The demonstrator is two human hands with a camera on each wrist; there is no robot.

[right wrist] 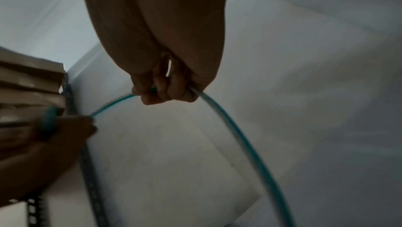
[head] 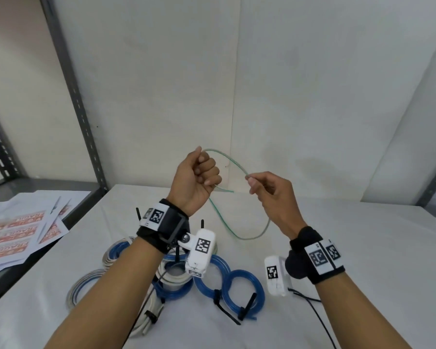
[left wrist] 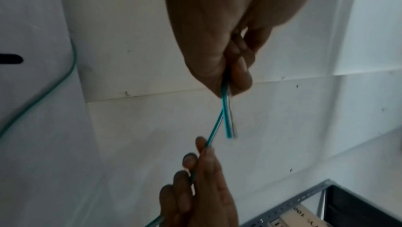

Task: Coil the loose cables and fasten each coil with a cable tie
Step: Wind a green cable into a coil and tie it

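A thin green translucent cable (head: 230, 159) is held up above the white table (head: 363, 248). My left hand (head: 202, 172) is fisted around it, a short cut end sticking out below the fingers. From the top of the fist the cable arcs right to my right hand (head: 256, 183), which pinches it between thumb and forefinger. Below, it hangs in one loose loop back to the left fist. The left wrist view shows the left hand (left wrist: 228, 76) gripping two strands of cable (left wrist: 226, 119), with the right hand (left wrist: 195, 170) below. The right hand (right wrist: 165, 91) pinches the cable (right wrist: 239, 136).
Tied blue coils (head: 244, 285) with black cable ties (head: 224, 308) lie on the table near me, beside white coils (head: 86, 288). Loose black ties (head: 312, 308) lie under my right forearm. Printed label sheets (head: 23, 230) and a grey shelf post (head: 73, 96) stand left.
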